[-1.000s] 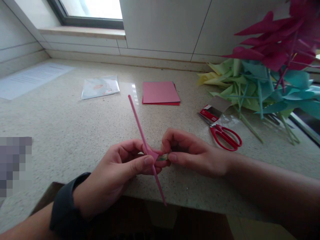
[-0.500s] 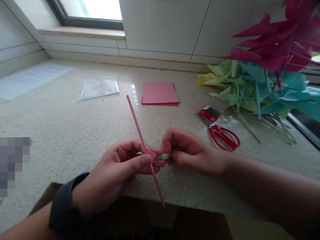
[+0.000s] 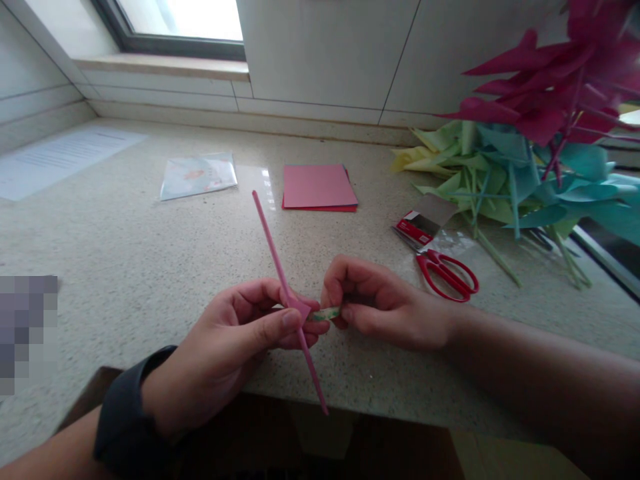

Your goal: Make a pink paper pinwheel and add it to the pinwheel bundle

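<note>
My left hand [image 3: 250,323] pinches a thin rolled pink paper stick [image 3: 270,240] between thumb and fingers. The stick slants from upper left to lower right, and a small pink paper corner [image 3: 300,309] juts from its middle by my thumb. A short strip of tape with a green pattern [image 3: 325,314] stretches from beside that corner to my right hand [image 3: 373,303]. The thumb and bent fingers of my right hand are closed on the strip's far end. Whether the tape is stuck to the paper is hidden by my left fingers.
Red-handled scissors [image 3: 447,275] lie to the right, by a small red and grey packet [image 3: 417,227]. Pink paper squares [image 3: 320,187] are stacked behind my hands, with a clear packet [image 3: 199,176] to their left. Paper flowers [image 3: 540,87] fill the right. A printed sheet [image 3: 65,160] lies far left.
Almost nothing differs. Both hands keep the same hold on the stick and the tape strip, and the whole view has shifted very slightly.
</note>
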A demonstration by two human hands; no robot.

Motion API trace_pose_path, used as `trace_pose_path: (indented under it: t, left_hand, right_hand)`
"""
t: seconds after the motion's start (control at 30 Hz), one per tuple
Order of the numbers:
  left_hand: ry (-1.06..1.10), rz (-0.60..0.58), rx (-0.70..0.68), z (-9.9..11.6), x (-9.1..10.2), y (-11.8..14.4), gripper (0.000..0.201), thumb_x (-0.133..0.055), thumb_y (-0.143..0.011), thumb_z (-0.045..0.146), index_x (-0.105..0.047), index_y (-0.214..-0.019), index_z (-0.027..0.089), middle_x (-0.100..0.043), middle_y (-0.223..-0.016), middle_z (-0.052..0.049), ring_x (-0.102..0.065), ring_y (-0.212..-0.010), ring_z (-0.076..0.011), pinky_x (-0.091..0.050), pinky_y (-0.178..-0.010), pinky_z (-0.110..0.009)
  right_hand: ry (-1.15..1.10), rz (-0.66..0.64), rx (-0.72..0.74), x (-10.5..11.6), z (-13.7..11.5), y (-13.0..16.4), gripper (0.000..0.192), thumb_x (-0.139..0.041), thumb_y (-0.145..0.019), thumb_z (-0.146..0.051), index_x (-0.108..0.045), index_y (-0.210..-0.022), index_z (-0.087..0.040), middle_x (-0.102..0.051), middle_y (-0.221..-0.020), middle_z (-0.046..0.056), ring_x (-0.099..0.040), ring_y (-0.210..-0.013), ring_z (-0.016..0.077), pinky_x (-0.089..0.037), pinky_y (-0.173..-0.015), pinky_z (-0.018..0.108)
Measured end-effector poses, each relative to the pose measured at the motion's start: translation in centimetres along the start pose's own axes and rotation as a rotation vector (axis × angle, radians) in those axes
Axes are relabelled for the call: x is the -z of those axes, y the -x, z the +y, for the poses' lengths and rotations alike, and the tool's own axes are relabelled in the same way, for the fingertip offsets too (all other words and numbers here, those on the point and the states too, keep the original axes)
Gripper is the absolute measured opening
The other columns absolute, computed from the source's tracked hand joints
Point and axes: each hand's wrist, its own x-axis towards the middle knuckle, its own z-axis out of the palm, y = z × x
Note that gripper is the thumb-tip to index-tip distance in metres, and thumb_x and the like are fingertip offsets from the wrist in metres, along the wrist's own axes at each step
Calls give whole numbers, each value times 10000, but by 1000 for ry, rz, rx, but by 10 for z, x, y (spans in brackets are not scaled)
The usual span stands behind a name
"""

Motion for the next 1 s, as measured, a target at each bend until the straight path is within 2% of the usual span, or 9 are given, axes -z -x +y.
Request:
trace_pose_path:
  t: [0.7, 0.9, 1.0]
  left_hand:
    - [4, -5, -13, 0, 1, -1, 69, -789, -813, 149, -750, -866, 170, -801, -887, -38, -771, -829, -161, -605, -745, -173]
    - [-9, 11, -15, -2, 0, -3, 76, -804, -800, 158, -754, -856, 167, -800, -882, -35, -769, -825, -158, -609, -778, -193]
    - [-9, 3, -27, -2, -1, -3, 62, -796, -806, 147, -755, -849, 164, -796, -844, -23, -764, -790, -135, -599, -735, -157]
  right_hand:
    - [5, -52, 77, 3, 2, -1, 180, -468, -854, -22, -438, -914, -188, -455, -823, -30, -401, -694, 90, -329, -605, 227]
    - [-48, -44, 71, 4, 7, -1, 259, -457, -788, 38, -444, -905, -193, -480, -825, -31, -452, -727, 89, -359, -645, 225]
    - [-86, -45, 20, 4, 4, 0, 235, -457, -797, 17, -452, -911, -188, -494, -818, -29, -465, -735, 92, -370, -661, 231]
